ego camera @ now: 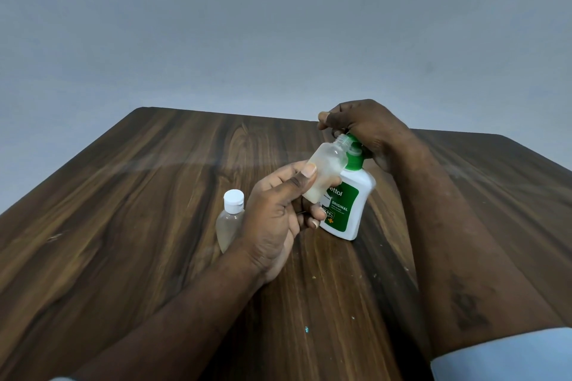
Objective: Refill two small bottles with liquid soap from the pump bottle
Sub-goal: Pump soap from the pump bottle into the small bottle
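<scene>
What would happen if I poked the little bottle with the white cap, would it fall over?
Probably yes. The capped small bottle stands upright on the table, tall and narrow, so a poke near its cap could tip it. It looks like thin clear plastic with little inside, so likely light and easy to slide. It probably wouldn't break.

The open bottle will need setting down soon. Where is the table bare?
Bare: the wooden table left of the capped small bottle, and the near edge between the forearms. Crowded: around the Dettol pump bottle, where both hands work.
</scene>
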